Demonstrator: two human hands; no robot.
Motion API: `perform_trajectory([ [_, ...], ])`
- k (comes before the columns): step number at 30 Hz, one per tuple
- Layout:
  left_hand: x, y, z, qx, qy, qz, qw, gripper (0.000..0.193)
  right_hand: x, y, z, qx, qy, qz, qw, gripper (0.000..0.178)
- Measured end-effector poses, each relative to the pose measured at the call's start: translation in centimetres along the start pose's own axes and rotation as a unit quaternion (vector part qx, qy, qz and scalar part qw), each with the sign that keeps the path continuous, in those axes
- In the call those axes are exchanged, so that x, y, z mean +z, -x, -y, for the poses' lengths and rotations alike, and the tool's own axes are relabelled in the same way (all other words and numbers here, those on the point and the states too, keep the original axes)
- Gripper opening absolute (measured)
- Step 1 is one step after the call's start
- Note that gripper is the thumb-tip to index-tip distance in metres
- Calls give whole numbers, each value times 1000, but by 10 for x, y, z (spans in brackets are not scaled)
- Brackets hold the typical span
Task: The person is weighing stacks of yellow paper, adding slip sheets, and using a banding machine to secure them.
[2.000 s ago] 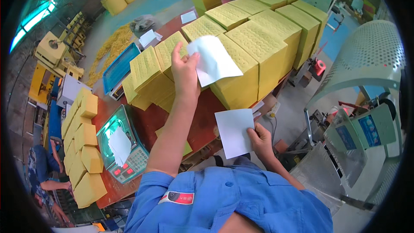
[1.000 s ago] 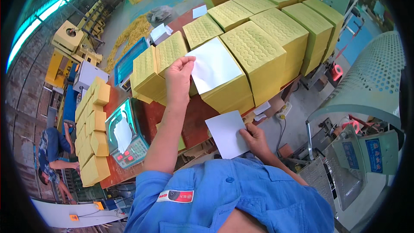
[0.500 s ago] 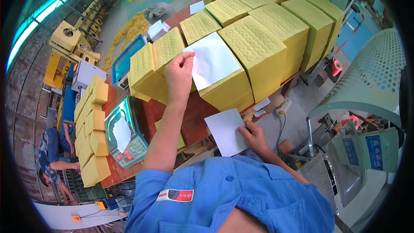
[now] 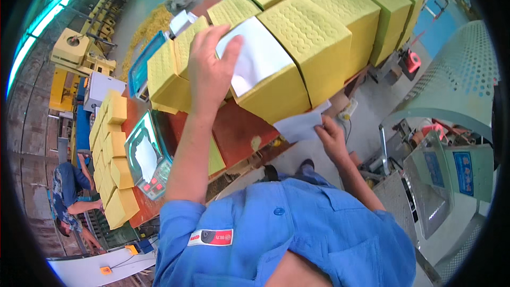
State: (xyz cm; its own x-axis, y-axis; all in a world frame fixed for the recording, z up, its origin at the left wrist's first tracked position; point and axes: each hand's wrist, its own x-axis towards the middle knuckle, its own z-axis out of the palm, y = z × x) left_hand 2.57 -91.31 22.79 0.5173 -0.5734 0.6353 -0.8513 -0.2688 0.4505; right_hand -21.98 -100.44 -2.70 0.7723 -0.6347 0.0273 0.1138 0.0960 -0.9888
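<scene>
Your left hand [image 4: 210,70] grips nothing, thumb and fingers spread, at the left edge of the yellow stack [image 4: 276,89]; can't tell if touching. Flat white sheet [image 4: 256,56] lies on top of the stack. Your right hand [image 4: 333,137] pinches a bent white sheet [image 4: 298,126] on your side of the stack. Scale [image 4: 163,170] left of the stack, on red table [image 4: 236,135].

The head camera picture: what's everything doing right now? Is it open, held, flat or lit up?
Left hand: open, thumb spread over the upper white sheet; touching or not, can't tell
Upper white sheet: lying on a yellow stack
Right hand: closed, pinching
Lower white sheet: held at its edge
Scale: red lights on
White papers: resting on the scale
</scene>
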Motion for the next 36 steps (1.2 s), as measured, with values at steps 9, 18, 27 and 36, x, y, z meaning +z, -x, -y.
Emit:
perform_trajectory([
  [9, 24, -14, 18, 135, -26, 236, 962, 44, 2, -14, 17, -18, -18, -20, 999, 16],
  [18, 31, 0, 29, 98, -82, 213, 969, 84, 6, -13, 16, -82, 114, -33, 990, 16],
  [27, 19, 13, 26, 148, -134, 266, 943, 78, 11, 3, 1, -102, 35, -40, 993, 16],
  [36, -6, 42, -14, 250, -76, 299, 918, 84, 24, 28, -2, 140, -398, 0, 907, 63],
])
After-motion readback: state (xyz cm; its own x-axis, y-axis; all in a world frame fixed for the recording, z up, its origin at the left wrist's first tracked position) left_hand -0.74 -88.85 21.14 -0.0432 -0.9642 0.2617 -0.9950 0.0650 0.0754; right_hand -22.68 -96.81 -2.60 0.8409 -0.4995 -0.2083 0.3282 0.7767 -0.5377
